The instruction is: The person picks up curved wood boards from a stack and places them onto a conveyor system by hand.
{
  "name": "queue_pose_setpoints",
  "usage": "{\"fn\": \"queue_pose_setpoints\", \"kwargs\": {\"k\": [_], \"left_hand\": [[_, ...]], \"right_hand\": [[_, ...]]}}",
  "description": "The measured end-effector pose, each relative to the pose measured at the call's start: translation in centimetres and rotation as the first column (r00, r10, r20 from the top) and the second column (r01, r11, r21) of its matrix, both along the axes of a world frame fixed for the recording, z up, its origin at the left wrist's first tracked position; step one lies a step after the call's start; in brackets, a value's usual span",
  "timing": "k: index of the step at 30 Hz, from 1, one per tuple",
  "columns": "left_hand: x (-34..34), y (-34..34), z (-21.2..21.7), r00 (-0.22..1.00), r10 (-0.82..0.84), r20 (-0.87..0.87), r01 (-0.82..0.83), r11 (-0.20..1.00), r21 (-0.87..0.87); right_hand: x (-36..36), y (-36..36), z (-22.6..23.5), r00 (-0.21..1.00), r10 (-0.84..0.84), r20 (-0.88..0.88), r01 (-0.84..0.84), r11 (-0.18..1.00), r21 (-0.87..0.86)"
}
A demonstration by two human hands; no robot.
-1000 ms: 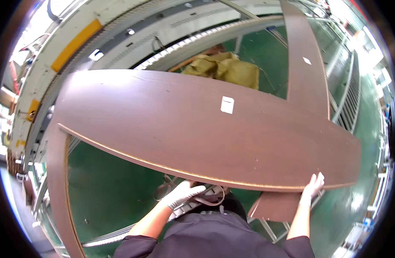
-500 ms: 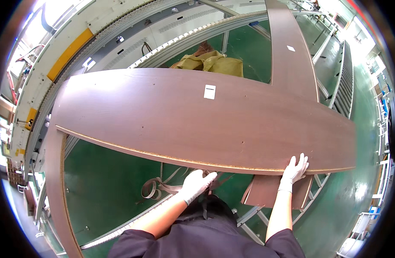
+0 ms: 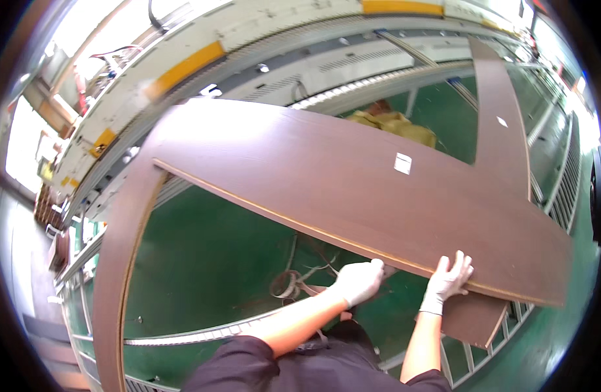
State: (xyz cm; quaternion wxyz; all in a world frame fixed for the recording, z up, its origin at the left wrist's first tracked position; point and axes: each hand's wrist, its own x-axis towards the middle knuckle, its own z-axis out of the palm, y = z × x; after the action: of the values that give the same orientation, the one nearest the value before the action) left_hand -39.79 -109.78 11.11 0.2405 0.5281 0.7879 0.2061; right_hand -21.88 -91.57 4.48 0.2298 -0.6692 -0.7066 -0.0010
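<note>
A long brown wooden board (image 3: 300,170) with a white label (image 3: 403,163) lies slanted in front of me, its raw, lighter near edge toward my body. My right hand (image 3: 448,279), in a white glove, rests on this edge near the board's right end, fingers spread on the top face. Closed, my gloved left hand (image 3: 359,282) is at the same edge, a little left of it. Something small and greyish shows by its fingertips, too little to make out. Loose curled strips (image 3: 286,285) lie below and left of that hand.
Under the long board, other brown boards lie at left (image 3: 114,261), far right (image 3: 500,124) and near right (image 3: 473,317). Behind runs a white machine with a yellow panel (image 3: 186,68). Olive cloth (image 3: 398,125) is beyond the board. A metal roller rail (image 3: 202,336) crosses near me.
The view has turned left, so the board now slants down to the right. My left hand has moved right along the edge, closer to my right hand, which stays on the board.
</note>
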Motion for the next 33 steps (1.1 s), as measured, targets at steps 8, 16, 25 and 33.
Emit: {"fn": "queue_pose_setpoints", "kwargs": {"k": [8,16,25,33], "left_hand": [[-6.9,-2.7,5.7,0.892,-0.403,-0.206,0.380,0.914,-0.139],[-26.9,-59.9,31.4,0.488,0.859,-0.154,-0.873,0.483,-0.076],[-26.4,-60.0,18.4,0.747,0.620,-0.240,-0.661,0.654,-0.367],[-31.9,-37.4,7.1,0.681,0.595,0.427,-0.581,0.794,-0.180]], "right_hand": [[0.4,7.0,-4.6,0.995,-0.081,-0.064,0.091,0.981,0.170],[0.1,5.0,-1.1,0.959,-0.271,0.079,0.272,0.962,-0.010],[1.9,6.2,-1.7,0.970,-0.236,0.056,0.239,0.968,-0.070],[-8.1,-5.5,0.9,0.954,0.173,0.246,-0.180,0.984,0.007]]}}
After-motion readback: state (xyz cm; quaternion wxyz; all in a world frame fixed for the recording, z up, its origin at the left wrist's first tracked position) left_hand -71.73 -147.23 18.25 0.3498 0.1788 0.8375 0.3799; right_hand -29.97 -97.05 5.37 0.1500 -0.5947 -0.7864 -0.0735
